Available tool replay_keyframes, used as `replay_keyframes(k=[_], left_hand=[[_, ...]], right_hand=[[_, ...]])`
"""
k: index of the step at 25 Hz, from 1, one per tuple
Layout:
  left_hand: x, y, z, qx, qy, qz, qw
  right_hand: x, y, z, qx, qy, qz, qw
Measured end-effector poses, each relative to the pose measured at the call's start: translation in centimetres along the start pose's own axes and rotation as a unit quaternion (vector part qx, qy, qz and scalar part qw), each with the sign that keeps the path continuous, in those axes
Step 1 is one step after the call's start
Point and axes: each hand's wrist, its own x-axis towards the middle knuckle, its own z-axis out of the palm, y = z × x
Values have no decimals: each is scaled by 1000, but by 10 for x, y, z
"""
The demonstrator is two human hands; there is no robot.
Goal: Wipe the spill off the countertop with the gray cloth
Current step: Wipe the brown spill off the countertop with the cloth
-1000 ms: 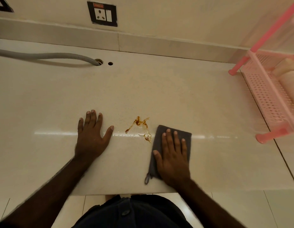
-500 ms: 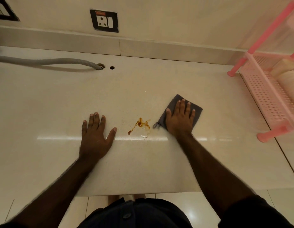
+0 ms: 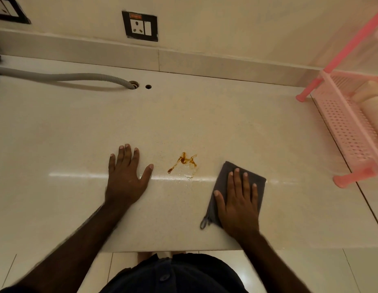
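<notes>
At counter centre: spill (image 3: 182,163) lay unwiped.
Right hand (image 3: 238,205): spread flat, pinning gray cloth (image 3: 223,182), at spill's four o'clock.
Left hand (image 3: 126,178): splayed, bracing.

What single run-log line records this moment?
left hand flat on countertop | right hand pressing gray cloth | spill unwiped

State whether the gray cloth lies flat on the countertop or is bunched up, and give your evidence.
Flat. The gray cloth lies spread on the countertop under the right hand, whose fingers rest straight across it.
</notes>
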Motion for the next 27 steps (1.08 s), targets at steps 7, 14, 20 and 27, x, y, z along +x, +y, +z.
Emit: replay_keyframes(k=[7,14,20,27], left_hand=[[0,1,0,-3,7,-5,1000],[0,0,2,-8,9,-4,1000],[0,-3,3,-8,12,2,1000],[1,-6,9,-4,23,5,1000]], right_hand=[[39,-30,-2,14,-10,-93,996],[148,-37,-27,3,-33,-12,999],[120,-38,-18,-2,-45,-166,985],[34,31,-16,-10,-7,-4,1000]])
